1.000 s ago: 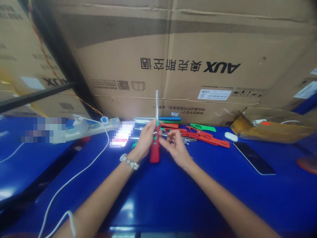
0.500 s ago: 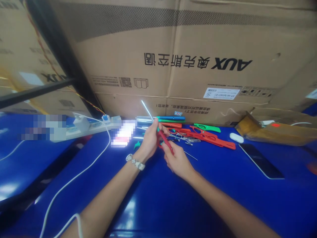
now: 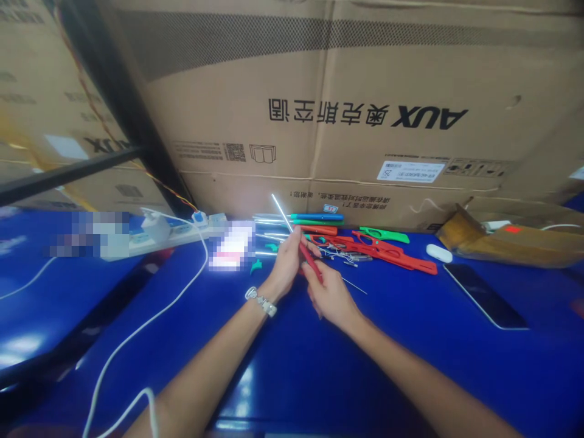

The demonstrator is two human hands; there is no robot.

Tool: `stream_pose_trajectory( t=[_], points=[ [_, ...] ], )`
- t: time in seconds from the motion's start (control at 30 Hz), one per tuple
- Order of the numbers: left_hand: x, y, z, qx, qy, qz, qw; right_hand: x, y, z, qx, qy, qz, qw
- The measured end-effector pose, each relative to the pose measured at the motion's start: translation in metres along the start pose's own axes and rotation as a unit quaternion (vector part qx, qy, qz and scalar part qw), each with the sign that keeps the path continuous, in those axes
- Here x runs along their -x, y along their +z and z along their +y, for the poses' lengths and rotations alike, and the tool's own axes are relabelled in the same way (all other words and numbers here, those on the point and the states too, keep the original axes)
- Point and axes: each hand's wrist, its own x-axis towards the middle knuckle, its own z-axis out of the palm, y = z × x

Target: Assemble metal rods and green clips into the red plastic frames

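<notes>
Both my hands meet over the blue table (image 3: 319, 365) on a red-handled tool (image 3: 311, 261) with a thin metal rod (image 3: 281, 211) that points up and to the left. My left hand (image 3: 286, 263), with a watch on its wrist, is closed round the upper end of the handle near the rod. My right hand (image 3: 331, 295) is closed on the lower end of the red handle. The tool is tilted, its handle slanting down to the right.
Behind the hands lie several red, green and blue plastic tool parts (image 3: 387, 249) and metal rods. A phone (image 3: 486, 295) and a white earbud case (image 3: 438, 252) lie to the right. A power strip (image 3: 177, 231) with a white cable (image 3: 150, 319) runs on the left. Large cardboard boxes (image 3: 365, 115) stand behind.
The tool stood upright on the table a second ago, held by the left hand alone. It is now tilted to the left, and my right hand has closed on its handle.
</notes>
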Motion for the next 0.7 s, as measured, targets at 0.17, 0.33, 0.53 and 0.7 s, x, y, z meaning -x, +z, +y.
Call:
stream_pose_trajectory(
  t=[0.17,0.33,0.53,0.7],
  points=[
    [-0.002,-0.016,0.006,0.032,-0.021,-0.038,0.999,0.000,-0.001,0.000,-0.101,0.038,-0.030,0.994],
    [0.005,-0.027,0.019,0.020,0.007,-0.036,0.999,0.003,0.003,-0.003,-0.138,0.013,-0.038,0.990],
    [0.006,-0.029,0.019,-0.011,0.017,-0.015,1.000,0.004,0.005,-0.003,-0.175,0.023,-0.032,0.984],
    [0.011,-0.022,0.011,-0.059,0.030,-0.006,0.998,-0.002,0.001,-0.004,-0.182,0.041,-0.018,0.982]
  ],
)
